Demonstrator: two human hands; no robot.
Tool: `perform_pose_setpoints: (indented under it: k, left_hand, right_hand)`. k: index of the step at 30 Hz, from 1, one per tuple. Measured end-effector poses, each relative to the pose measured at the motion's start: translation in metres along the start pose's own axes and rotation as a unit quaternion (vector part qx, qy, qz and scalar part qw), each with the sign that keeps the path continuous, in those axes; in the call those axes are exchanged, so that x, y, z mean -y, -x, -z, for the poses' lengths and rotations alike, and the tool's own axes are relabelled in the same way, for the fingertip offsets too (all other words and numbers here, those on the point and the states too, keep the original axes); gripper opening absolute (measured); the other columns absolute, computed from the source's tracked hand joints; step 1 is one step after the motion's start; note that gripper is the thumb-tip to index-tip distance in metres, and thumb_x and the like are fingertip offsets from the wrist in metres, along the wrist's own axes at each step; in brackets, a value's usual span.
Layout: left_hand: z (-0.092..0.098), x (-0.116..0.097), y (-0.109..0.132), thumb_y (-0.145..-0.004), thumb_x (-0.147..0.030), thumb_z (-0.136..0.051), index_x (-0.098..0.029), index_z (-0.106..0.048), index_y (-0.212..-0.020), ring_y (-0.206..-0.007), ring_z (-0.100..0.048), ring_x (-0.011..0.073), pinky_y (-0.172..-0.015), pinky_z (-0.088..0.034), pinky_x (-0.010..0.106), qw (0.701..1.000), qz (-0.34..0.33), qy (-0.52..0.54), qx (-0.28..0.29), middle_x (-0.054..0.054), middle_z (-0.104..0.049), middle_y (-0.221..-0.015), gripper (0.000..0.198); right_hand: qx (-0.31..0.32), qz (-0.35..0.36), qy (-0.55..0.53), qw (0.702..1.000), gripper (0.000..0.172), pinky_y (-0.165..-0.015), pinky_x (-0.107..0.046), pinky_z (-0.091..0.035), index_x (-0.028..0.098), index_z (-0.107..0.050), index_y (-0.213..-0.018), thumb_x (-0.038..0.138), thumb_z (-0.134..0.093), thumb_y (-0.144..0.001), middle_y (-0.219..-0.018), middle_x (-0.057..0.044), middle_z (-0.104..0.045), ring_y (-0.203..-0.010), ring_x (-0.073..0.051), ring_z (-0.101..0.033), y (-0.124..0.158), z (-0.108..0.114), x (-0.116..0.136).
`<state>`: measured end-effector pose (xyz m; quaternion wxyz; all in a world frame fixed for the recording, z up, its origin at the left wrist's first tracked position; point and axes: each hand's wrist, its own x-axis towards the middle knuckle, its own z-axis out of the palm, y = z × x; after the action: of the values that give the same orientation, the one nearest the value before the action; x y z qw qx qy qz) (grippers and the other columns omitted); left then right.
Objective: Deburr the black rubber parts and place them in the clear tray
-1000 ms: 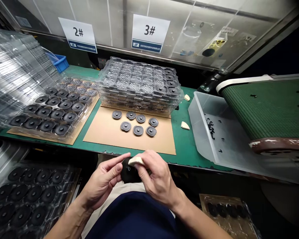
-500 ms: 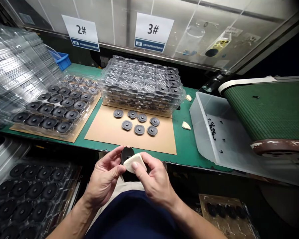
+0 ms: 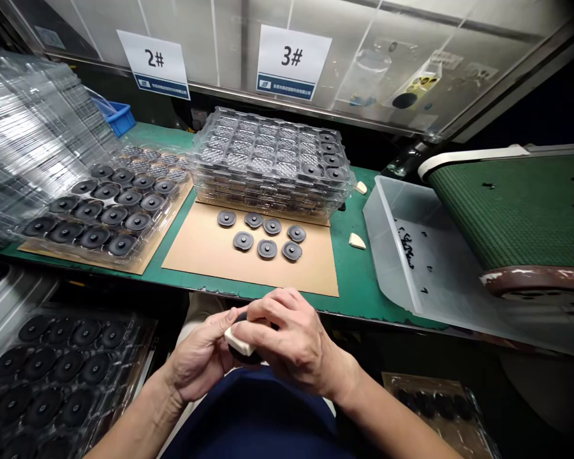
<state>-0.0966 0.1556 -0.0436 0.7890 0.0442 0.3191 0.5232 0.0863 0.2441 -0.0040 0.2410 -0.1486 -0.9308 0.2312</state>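
1. Head view: over the lap, below the tabletop [image 3: 356, 280] edge, a black disc [image 3: 251, 357] is held in the closed grip of the left hand [image 3: 198, 360].
2. A white block [image 3: 239, 341] is pinched by the right hand [image 3: 291, 344] and pressed against the disc, which lies between the touching hands.
3. Farther off, loose discs [image 3: 266, 248] are laid on cardboard [image 3: 205, 255].

Green-topped bench [image 3: 358, 277] set against glazed partition [image 3: 363, 38]; signs 2# [image 3: 154, 64] and 3# [image 3: 291, 62] posted on glass. Green conveyor belt [image 3: 516, 204] at right. Dark below bench edge.
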Motion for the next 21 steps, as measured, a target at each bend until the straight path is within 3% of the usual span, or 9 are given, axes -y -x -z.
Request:
perform_pose_setpoints:
  k: [2, 4, 7, 9, 11, 14, 17, 21]
  left_hand:
    - [0.000, -0.002, -0.002, -0.094, -0.029, -0.073, -0.022, -0.075, -0.123, -0.099, -0.073, 0.0206, -0.091, -0.059, 0.033, 0.998, -0.054, 0.001, -0.023, 0.010, -0.075, -0.119, 0.030]
    - [-0.001, -0.003, -0.005, -0.086, -0.022, -0.081, -0.026, -0.072, -0.128, -0.114, -0.070, 0.0236, -0.098, -0.057, 0.033, 0.990, -0.124, -0.019, -0.057, 0.010, -0.072, -0.129, 0.043]
    - [-0.003, -0.001, -0.008, -0.073, -0.011, -0.089, -0.026, -0.075, -0.124, -0.125, -0.064, 0.0263, -0.101, -0.055, 0.030, 0.975, -0.195, -0.069, -0.075, 0.009, -0.071, -0.133, 0.055]
    - [-0.007, 0.001, -0.009, -0.071, -0.009, -0.090, -0.025, -0.077, -0.120, -0.127, -0.064, 0.0278, -0.104, -0.054, 0.031, 0.966, -0.234, -0.089, -0.067, 0.009, -0.071, -0.133, 0.054]
    - [-0.011, 0.001, -0.007, -0.071, -0.010, -0.090, -0.026, -0.077, -0.120, -0.127, -0.064, 0.0283, -0.106, -0.053, 0.033, 0.954, -0.274, -0.098, -0.067, 0.009, -0.072, -0.132, 0.053]
    - [-0.015, -0.005, -0.001, -0.070, -0.011, -0.091, -0.029, -0.077, -0.119, -0.127, -0.064, 0.0270, -0.105, -0.053, 0.030, 0.943, -0.306, -0.096, -0.083, 0.007, -0.074, -0.128, 0.054]
    - [-0.012, -0.011, 0.005, -0.072, -0.013, -0.090, -0.029, -0.076, -0.122, -0.125, -0.065, 0.0272, -0.100, -0.055, 0.027, 0.957, -0.262, -0.096, -0.078, 0.008, -0.073, -0.128, 0.054]
    - [0.001, -0.011, 0.010, -0.080, -0.020, -0.085, -0.024, -0.073, -0.128, -0.120, -0.067, 0.0284, -0.096, -0.058, 0.030, 0.980, -0.166, -0.095, -0.046, 0.012, -0.070, -0.133, 0.050]
  right_hand:
    - [-0.060, -0.093, 0.009, 0.994, 0.016, -0.075, -0.036, -0.039, 0.018, -0.066, -0.101, 0.025, -0.051, -0.102, -0.091, -0.007, -0.064, -0.082, -0.020, -0.053, 0.003, -0.006, 0.001]
    - [-0.084, -0.219, -0.052, 0.971, 0.024, -0.065, -0.032, -0.035, 0.018, -0.057, -0.082, 0.029, -0.052, -0.102, -0.075, -0.002, -0.055, -0.068, -0.016, -0.047, 0.005, -0.012, 0.005]
    - [-0.069, -0.312, -0.202, 0.926, 0.030, -0.057, -0.027, -0.032, 0.019, -0.054, -0.081, 0.036, -0.049, -0.105, -0.069, 0.002, -0.051, -0.061, -0.012, -0.043, 0.002, -0.018, 0.014]
    - [-0.105, -0.303, -0.231, 0.919, 0.027, -0.058, -0.027, -0.034, 0.019, -0.056, -0.085, 0.038, -0.050, -0.104, -0.073, 0.002, -0.053, -0.063, -0.012, -0.044, -0.003, -0.017, 0.022]
    - [-0.135, -0.268, -0.197, 0.933, 0.026, -0.061, -0.028, -0.034, 0.020, -0.051, -0.081, 0.034, -0.052, -0.102, -0.074, 0.001, -0.051, -0.065, -0.013, -0.044, -0.007, -0.014, 0.026]
    - [-0.127, -0.223, -0.101, 0.961, 0.028, -0.063, -0.030, -0.033, 0.020, -0.044, -0.075, 0.028, -0.052, -0.101, -0.074, 0.000, -0.048, -0.067, -0.014, -0.042, -0.009, -0.008, 0.023]
    - [-0.112, -0.203, -0.016, 0.973, 0.023, -0.070, -0.033, -0.036, 0.019, -0.054, -0.081, 0.025, -0.048, -0.103, -0.078, -0.003, -0.053, -0.073, -0.018, -0.045, -0.007, -0.004, 0.013]
    - [-0.081, -0.145, 0.043, 0.985, 0.018, -0.080, -0.038, -0.040, 0.018, -0.065, -0.107, 0.023, -0.048, -0.105, -0.095, -0.008, -0.065, -0.085, -0.022, -0.052, -0.008, -0.002, 0.003]
